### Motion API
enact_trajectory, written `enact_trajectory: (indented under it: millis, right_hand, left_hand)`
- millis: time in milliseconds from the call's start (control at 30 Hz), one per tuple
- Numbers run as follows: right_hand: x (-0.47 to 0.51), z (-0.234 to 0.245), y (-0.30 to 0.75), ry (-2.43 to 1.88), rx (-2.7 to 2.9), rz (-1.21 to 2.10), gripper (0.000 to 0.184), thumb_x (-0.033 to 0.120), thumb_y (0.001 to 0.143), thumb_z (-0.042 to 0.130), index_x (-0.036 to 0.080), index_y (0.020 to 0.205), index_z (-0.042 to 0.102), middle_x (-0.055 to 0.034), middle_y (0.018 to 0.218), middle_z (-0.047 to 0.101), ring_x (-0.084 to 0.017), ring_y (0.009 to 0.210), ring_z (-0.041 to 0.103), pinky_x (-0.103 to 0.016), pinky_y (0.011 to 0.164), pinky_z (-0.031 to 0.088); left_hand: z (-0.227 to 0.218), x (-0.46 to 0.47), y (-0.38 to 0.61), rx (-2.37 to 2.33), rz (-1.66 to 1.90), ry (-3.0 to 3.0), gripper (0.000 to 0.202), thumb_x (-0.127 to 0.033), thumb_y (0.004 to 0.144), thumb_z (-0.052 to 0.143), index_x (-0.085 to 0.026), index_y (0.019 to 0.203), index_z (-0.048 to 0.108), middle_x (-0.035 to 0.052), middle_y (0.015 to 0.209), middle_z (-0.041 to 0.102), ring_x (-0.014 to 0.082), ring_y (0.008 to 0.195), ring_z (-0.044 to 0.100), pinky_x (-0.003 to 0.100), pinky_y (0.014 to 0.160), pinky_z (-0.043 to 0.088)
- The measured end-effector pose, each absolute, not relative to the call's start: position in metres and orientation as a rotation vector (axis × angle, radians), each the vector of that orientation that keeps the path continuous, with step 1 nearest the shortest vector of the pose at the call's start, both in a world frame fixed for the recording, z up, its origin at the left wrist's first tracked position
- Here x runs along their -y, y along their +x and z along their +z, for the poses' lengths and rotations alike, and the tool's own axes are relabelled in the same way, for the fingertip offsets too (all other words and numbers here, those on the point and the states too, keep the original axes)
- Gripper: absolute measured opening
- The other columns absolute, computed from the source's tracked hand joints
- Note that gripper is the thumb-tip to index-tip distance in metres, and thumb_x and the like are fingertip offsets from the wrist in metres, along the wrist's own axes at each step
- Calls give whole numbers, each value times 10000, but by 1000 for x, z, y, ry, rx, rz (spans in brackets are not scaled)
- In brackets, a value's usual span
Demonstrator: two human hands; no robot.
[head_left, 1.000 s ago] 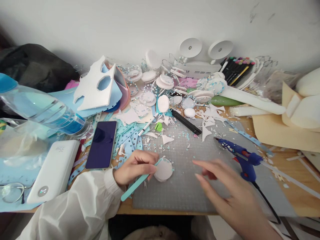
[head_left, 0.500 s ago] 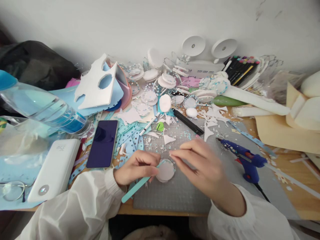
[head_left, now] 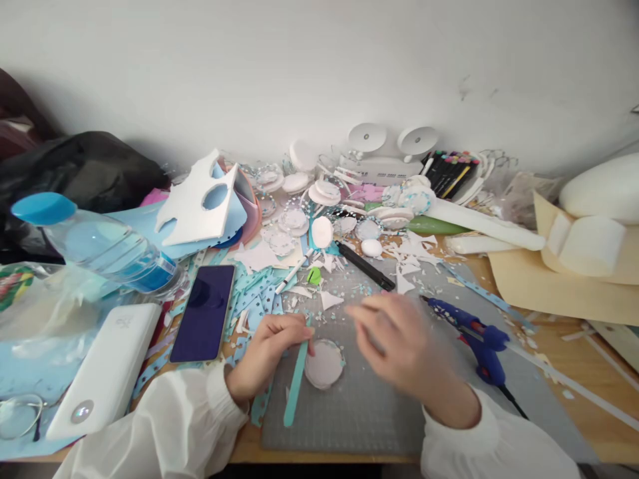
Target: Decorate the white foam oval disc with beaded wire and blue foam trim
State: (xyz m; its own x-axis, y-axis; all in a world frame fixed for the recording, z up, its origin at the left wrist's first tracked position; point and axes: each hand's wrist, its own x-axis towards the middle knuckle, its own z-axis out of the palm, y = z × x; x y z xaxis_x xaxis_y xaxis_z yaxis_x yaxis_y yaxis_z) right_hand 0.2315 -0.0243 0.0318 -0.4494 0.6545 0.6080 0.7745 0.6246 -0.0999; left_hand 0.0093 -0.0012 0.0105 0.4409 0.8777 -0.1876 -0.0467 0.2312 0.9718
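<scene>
On grey cutting mat (head_left: 369,426), one white disc (head_left: 324,364), teal strip (head_left: 294,396) just beside it, pinched in left hand (head_left: 269,347), right hand (head_left: 399,349) opposite, fingers bent, blurred, grip indeterminable, blue glue gun (head_left: 469,330) further right, phone (head_left: 204,313) at left.

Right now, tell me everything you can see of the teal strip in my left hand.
The teal strip is long, narrow and flat, plain in colour, with a blunt lower end; it looks like paper or thin foam. Your left hand pinches it near its upper end, partly covering it there. It slants slightly, its free end pointing towards you over the grey mat, just left of the white disc. I can't tell whether it touches either one.
</scene>
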Motion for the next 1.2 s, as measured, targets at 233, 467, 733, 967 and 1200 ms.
enact_trajectory:
  millis: [233, 467, 733, 967, 1200]
  right_hand:
    - [33, 32, 191, -600, 2379, -331, 235, 81, 944, 462, 135, 1028, 674, -71, 908, 735, -194, 884, 666, -337, 803, 573]
    - [28, 15, 210, -695, 2030, -138, 226, 89, 936, 488, 150, 1085, 646, -101, 908, 747, -193, 861, 709, -323, 754, 609]
    - [16, 2, 225, -1177, 1202, 449, 141, 335, 892, 640, 198, 864, 625, -7, 661, 664, -138, 528, 641, -272, 510, 558]
    - [18, 7, 222, -1128, 1150, 587, 204, 388, 866, 664, 190, 838, 627, 2, 648, 645, -131, 527, 626, -274, 512, 545]
    - [22, 9, 221, -1124, 1171, 622, 204, 392, 870, 662, 195, 846, 618, 0, 648, 644, -135, 531, 627, -285, 519, 550]
  left_hand:
    - [13, 13, 24, -1078, 957, 1082, 428, -390, 748, 699, -178, 451, 476, -27, 513, 362, 125, 543, 386, 278, 548, 327]
    - [39, 12, 4, -1220, 793, 1585, 416, -465, 894, 541, -152, 653, 670, -8, 553, 473, 146, 575, 464, 272, 580, 369]
    - [23, -14, -68, -2535, 413, 2087, 660, -486, 847, 550, -95, 1374, 476, 220, 1158, 569, 421, 1093, 540, 483, 871, 453]
    - [5, -25, -71, -2677, 151, 2045, 714, -560, 810, 525, -25, 1279, 470, 236, 1053, 583, 422, 997, 587, 448, 805, 462]
    - [-2, -27, -67, -2726, 258, 1980, 687, -529, 799, 532, -31, 1266, 454, 224, 1035, 551, 432, 959, 576, 479, 792, 450]
